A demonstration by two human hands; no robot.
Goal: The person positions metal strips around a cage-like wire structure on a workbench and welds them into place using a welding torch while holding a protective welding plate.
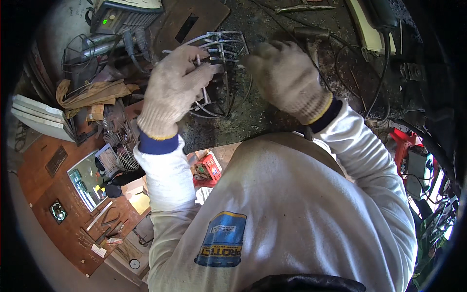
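A metal wire frame (224,68) of thin bent rods stands on the dark workbench (209,134). My left hand (172,87), in a knitted cream glove, grips the frame at its left side; one rod passes between thumb and fingers. To the right of the frame, and apart from it, my right hand (287,78) is held above the bench in a matching glove. Its fingers are curled in and slightly blurred. Whether anything is inside that fist is hidden.
A welding machine (124,17) with a lit display sits at the far left, its plugs and cables beside it. Black cables (386,73) cross the bench's right side near a dark cylindrical handle (311,33). Brown cloth (92,92) lies at left; a red basket (210,168) is below.
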